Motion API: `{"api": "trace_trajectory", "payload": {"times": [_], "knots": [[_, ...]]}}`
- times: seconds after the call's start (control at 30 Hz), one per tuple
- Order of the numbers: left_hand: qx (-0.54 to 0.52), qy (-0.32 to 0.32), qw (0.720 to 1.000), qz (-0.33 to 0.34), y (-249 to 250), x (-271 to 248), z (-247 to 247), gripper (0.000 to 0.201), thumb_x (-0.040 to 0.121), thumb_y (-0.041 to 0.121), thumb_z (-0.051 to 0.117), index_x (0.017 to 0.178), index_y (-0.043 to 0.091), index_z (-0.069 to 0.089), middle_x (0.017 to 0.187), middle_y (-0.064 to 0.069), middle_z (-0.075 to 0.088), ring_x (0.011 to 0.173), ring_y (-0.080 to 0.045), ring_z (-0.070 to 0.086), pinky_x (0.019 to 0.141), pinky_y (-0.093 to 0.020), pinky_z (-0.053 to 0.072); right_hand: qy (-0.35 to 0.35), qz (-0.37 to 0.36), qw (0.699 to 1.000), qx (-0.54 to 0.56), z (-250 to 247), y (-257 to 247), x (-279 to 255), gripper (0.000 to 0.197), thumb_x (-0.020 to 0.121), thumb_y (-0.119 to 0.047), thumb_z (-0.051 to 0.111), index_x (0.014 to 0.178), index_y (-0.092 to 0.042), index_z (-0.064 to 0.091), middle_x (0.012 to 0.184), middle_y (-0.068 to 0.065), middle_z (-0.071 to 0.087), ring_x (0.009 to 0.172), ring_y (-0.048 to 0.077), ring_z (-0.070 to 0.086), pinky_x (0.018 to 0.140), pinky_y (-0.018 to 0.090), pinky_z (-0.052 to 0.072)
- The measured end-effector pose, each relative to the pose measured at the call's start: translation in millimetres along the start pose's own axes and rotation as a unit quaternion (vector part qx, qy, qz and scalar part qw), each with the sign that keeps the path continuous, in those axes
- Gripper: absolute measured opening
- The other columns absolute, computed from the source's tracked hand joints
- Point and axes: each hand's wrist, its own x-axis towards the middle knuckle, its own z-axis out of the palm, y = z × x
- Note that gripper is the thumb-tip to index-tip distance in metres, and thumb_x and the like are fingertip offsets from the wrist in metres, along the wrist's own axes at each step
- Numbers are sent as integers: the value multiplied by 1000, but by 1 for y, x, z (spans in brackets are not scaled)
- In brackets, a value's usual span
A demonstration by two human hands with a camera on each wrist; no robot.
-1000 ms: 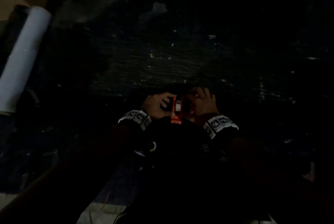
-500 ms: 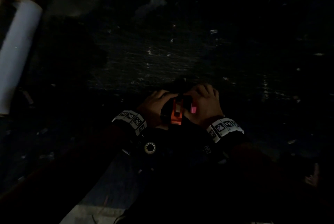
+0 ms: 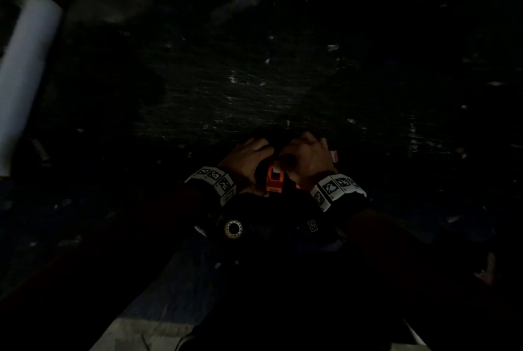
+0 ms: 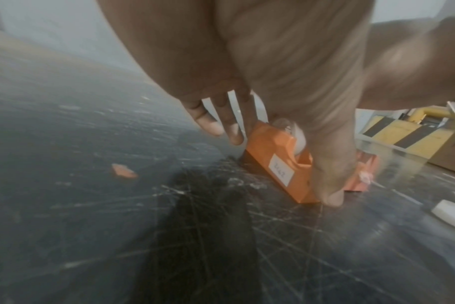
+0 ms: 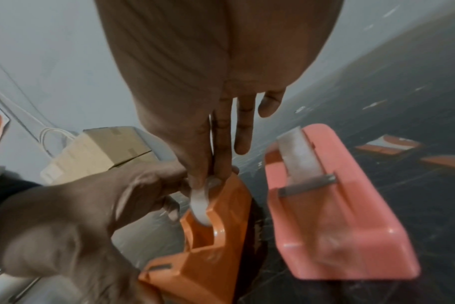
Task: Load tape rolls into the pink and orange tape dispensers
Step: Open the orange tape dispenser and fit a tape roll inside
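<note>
The orange tape dispenser (image 3: pixel 274 182) stands on the dark scratched table (image 3: pixel 254 90), right in front of me. My left hand (image 3: pixel 249 158) grips its body, thumb down the near side and fingers behind (image 4: pixel 221 127). A white tape roll (image 5: pixel 199 205) sits partly down in the orange dispenser's (image 5: pixel 221 257) slot. My right hand (image 5: pixel 210 179) pinches the top of that roll between thumb and forefinger. The pink dispenser (image 5: pixel 338 226) stands just to the right with a roll (image 5: pixel 299 158) in it and tape laid over its cutter.
A long white paper roll (image 3: pixel 25 67) lies at the table's far left. An orange scrap (image 4: pixel 123 170) and a white object (image 4: pixel 449 211) lie on the table. Cardboard boxes (image 5: pixel 104 148) and yellow-and-black boxes (image 4: pixel 403 131) stand beyond the edge. Flat orange items (image 5: pixel 387 146) lie behind the pink dispenser.
Both hands stay on the orange dispenser. My right hand has come in over its top, and less of the white roll shows in the head view.
</note>
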Motion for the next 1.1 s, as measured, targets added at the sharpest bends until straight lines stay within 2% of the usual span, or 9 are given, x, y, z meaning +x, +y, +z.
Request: {"api": "trace_trajectory", "payload": {"times": [0.1,0.23,0.37,0.53,0.6,0.7,0.8,1.0,1.1], "knots": [[1,-5,1000,5,1,0,-3,106,53,51,91,141,14,45,140,-6,43,123,-28,42,101,-42,41,0,22,999,28,-3,-4,0,22,85,-42,64,100,-29,73,112,-2,69,120,26,48,100,43,31],[0,-7,1000,1,2,1,-4,106,53,52,91,140,15,45,140,-5,42,124,-27,43,102,-44,42,25,71,994,80,-6,-7,3,15,83,-36,68,91,-26,75,103,2,72,111,26,57,100,44,41],[-5,-9,1000,-7,2,0,-4,100,54,49,92,135,12,48,139,-7,42,125,-28,42,103,-43,41,24,40,998,31,-1,-11,6,18,83,-35,65,87,-21,75,97,5,73,103,30,62,92,42,44],[7,-15,1000,-8,0,0,-3,98,53,56,89,133,13,51,140,-7,41,127,-28,41,105,-46,40,64,11,996,57,3,-13,-12,12,81,-28,67,84,-18,73,91,5,72,94,30,63,86,43,44],[-7,4,1000,10,-2,0,-1,105,51,56,89,141,20,48,140,-3,43,127,-25,43,105,-42,40,74,-9,995,68,7,-17,-29,7,76,-22,72,82,-18,72,87,4,73,87,31,64,85,44,44],[-30,33,998,40,-4,-2,2,109,52,50,89,147,34,39,132,2,46,120,-22,47,98,-40,45,82,-23,992,91,23,-21,-56,8,68,-15,74,73,-21,71,78,2,72,79,31,66,82,49,46],[-28,39,998,43,-3,-2,3,107,54,49,89,148,35,39,132,2,46,118,-23,48,96,-42,47,82,-11,993,89,43,-24,-72,2,69,-23,69,67,-23,69,71,-2,70,74,25,66,76,40,45],[-36,39,998,41,-3,-2,4,105,56,50,88,147,34,39,132,2,45,120,-22,48,100,-43,47,74,-4,996,48,75,-26,-77,20,76,-30,56,76,-23,74,75,-2,75,71,23,68,75,35,48],[-41,44,997,39,-4,-2,6,107,55,49,90,148,35,38,133,2,45,121,-21,47,102,-44,46,75,9,997,-2,80,-26,-73,21,75,-31,53,71,-23,72,67,-2,71,63,22,66,71,31,45]]}}
